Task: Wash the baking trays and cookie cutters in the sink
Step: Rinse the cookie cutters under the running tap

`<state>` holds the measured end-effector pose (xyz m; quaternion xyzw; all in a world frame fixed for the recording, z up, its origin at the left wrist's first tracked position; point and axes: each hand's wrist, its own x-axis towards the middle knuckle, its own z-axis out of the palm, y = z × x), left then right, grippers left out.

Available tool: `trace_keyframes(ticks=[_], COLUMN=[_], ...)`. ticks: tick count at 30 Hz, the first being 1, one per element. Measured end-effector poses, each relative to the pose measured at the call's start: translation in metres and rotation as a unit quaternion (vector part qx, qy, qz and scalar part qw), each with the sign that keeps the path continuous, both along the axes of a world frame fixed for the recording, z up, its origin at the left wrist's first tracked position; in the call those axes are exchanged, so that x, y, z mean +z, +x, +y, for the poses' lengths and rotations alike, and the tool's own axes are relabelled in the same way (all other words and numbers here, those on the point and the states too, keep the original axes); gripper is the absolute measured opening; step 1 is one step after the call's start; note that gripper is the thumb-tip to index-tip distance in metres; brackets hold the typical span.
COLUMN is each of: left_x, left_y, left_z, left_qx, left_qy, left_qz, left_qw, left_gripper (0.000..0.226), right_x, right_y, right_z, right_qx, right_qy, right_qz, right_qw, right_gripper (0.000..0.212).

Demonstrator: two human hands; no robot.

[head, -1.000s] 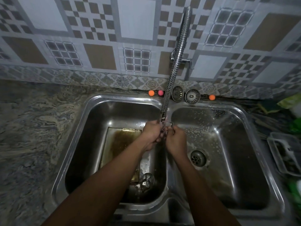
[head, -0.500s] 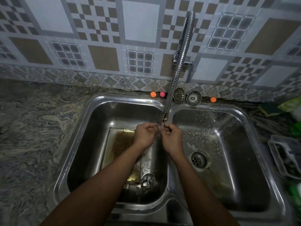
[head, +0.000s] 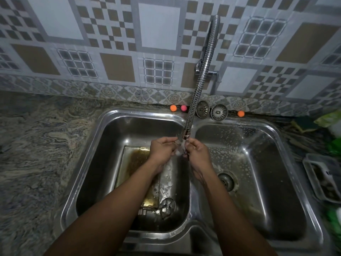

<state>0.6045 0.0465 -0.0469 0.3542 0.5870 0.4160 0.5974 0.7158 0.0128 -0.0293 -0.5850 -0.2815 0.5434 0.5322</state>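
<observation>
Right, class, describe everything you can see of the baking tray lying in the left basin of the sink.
The baking tray is rectangular thin metal with a low raised rim, its floor coated in brown, greasy-looking residue. It lies on the bottom of the left basin, long side running away from the viewer. The left forearm passes above and hides part of it; left hand and right hand are held higher, not touching it. A round metal cutter sits by its near right corner; contact unclear.
</observation>
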Motion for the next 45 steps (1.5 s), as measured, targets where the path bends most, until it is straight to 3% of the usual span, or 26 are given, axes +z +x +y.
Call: trace_keyframes(ticks=[5, 7, 9, 13, 15, 18, 25, 27, 34, 37, 40, 42, 45], left_x=[0.0, -0.001, 0.004, 0.006, 0.004, -0.002, -0.007, -0.005, 0.004, 0.002, -0.004, -0.008, -0.003], left_y=[0.004, 0.006, 0.008, 0.006, 0.002, -0.003, -0.01, -0.007, -0.002, -0.004, -0.008, -0.008, -0.006], left_z=[0.0, -0.001, -0.004, 0.0, 0.001, -0.001, -0.002, -0.003, -0.01, -0.011, -0.008, -0.004, 0.002], left_qx=[0.007, -0.005, -0.039, -0.068, -0.064, -0.046, -0.032, -0.04, -0.096, -0.1, -0.095, -0.082, -0.047], left_qy=[0.07, 0.053, 0.005, 0.032, 0.053, 0.082, 0.136, 0.137, 0.076, 0.084, 0.125, 0.156, 0.176], left_qz=[0.05, 0.059, 0.014, 0.055, 0.09, 0.1, 0.116, 0.104, -0.01, -0.018, 0.061, 0.154, 0.249], left_qw=[0.996, 0.997, 0.999, 0.996, 0.992, 0.991, 0.983, 0.984, 0.992, 0.991, 0.986, 0.972, 0.951], left_gripper=[0.025, 0.014, 0.006, 0.02, 0.022, 0.019, 0.021, 0.021, 0.013, 0.015, 0.014, 0.019, 0.017], right_x=[-0.006, -0.005, -0.004, -0.01, -0.012, -0.01, -0.002, -0.001, -0.011, -0.009, -0.009, -0.012, -0.012], right_y=[-0.002, 0.0, 0.003, 0.006, 0.007, 0.006, 0.012, 0.013, 0.015, 0.014, 0.011, 0.009, 0.009], right_z=[-0.003, -0.001, -0.001, -0.005, -0.005, -0.005, 0.0, 0.002, 0.008, 0.006, 0.003, 0.003, 0.003], right_qx=[-0.022, -0.03, -0.031, -0.043, -0.037, -0.011, 0.1, 0.096, 0.009, 0.015, 0.053, 0.064, 0.053], right_qy=[-0.001, 0.004, 0.006, 0.005, 0.012, 0.042, 0.061, 0.056, 0.006, 0.026, 0.042, 0.025, 0.003], right_qz=[-0.011, -0.014, -0.004, 0.03, -0.017, -0.161, -0.403, -0.448, -0.352, -0.363, -0.352, -0.288, -0.205], right_qw=[1.0, 0.999, 0.999, 0.999, 0.999, 0.986, 0.908, 0.887, 0.936, 0.931, 0.934, 0.955, 0.977], right_gripper=[0.013, 0.014, 0.016, 0.013, 0.015, 0.013, 0.001, 0.011, 0.022, 0.024, 0.031, 0.032, 0.018])
